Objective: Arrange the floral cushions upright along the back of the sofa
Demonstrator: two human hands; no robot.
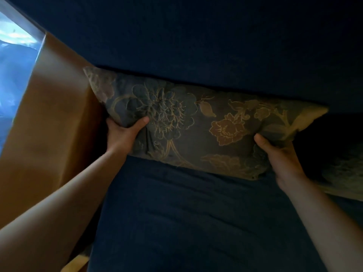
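A grey-blue floral cushion (196,122) with gold flower outlines stands on its long edge against the dark blue sofa back (216,46). Its left end touches the brown armrest. My left hand (121,132) grips its lower left part, thumb on the front. My right hand (279,154) holds its lower right part, thumb pressed into the fabric. A second floral cushion (345,173) lies on the seat at the right edge, only partly in view.
The dark blue seat (186,213) stretches out below the cushion. A brown armrest (51,124) rises at the left, with a bright window or pale surface (13,55) beyond it. The scene is dim.
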